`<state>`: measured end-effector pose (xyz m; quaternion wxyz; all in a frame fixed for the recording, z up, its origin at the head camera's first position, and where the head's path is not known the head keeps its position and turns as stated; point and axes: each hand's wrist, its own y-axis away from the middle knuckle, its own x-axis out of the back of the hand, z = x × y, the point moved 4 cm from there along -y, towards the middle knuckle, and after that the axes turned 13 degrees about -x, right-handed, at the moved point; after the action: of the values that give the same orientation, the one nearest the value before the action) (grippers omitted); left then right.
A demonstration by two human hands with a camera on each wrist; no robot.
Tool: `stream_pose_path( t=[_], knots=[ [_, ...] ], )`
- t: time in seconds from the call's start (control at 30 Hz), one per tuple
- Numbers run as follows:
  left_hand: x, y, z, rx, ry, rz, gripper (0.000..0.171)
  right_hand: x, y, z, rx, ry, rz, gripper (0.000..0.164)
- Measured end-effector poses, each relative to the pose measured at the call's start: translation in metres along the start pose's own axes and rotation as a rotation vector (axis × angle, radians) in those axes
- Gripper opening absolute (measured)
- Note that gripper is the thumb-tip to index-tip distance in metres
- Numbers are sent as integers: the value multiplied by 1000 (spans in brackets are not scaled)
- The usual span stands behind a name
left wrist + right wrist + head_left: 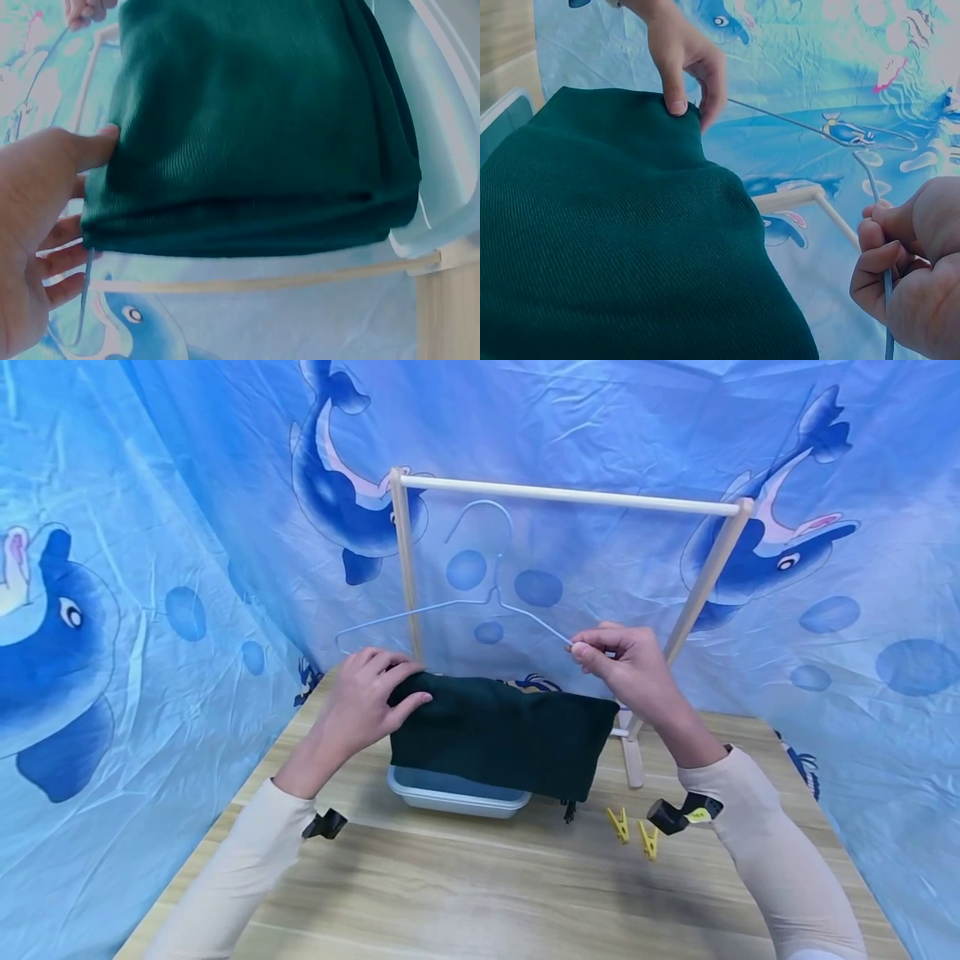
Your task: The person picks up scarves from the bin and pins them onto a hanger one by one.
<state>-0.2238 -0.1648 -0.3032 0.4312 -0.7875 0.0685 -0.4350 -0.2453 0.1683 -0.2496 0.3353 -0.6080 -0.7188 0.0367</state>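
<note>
A dark green scarf (502, 735), with a bit of fringe showing at its lower right, hangs folded from a light blue wire clothes hanger (457, 603). The hanger's lower bar is hidden by the cloth. My left hand (371, 693) pinches the scarf's upper left corner, thumb on the near face and fingers behind, as the left wrist view shows. My right hand (626, 664) grips the wire at the hanger's right shoulder; in the right wrist view its fingers curl round the wire (875, 184). The hanger's hook points up, apart from the rail.
Behind the hanger stands a wooden rack with a white rail (570, 493). A pale plastic basin (457, 802) sits on the wooden table (450, 893), partly beneath the scarf. Two yellow clothespins (618, 825) lie at the right. Blue printed curtains (225, 527) surround the table.
</note>
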Motion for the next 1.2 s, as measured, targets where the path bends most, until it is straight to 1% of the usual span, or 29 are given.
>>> stream_pose_path(
  t=[0.13,0.3,0.43,0.67,0.77,1.0,1.1,1.2],
  knots=[
    [0,5,-5,-19,0,-2,27,1,0,1,0,1,1,12],
    [0,8,-7,-47,21,49,21,1,-1,1,2,2,-3,13],
    [-2,9,-7,-70,2,83,20,1,0,1,-12,10,-8,13],
    [-8,10,-8,-78,-13,58,17,-1,-1,6,-28,23,-19,13],
    [-9,8,-9,-94,-26,59,18,-1,-2,9,-29,27,-19,13],
    [-2,6,-10,-122,-54,109,21,-2,-4,15,-25,59,-15,13],
    [3,4,-7,-151,-67,150,22,-4,-5,18,-13,79,-17,13],
    [7,2,-3,-179,-77,185,24,-4,-5,19,-7,90,-1,13]
  ],
)
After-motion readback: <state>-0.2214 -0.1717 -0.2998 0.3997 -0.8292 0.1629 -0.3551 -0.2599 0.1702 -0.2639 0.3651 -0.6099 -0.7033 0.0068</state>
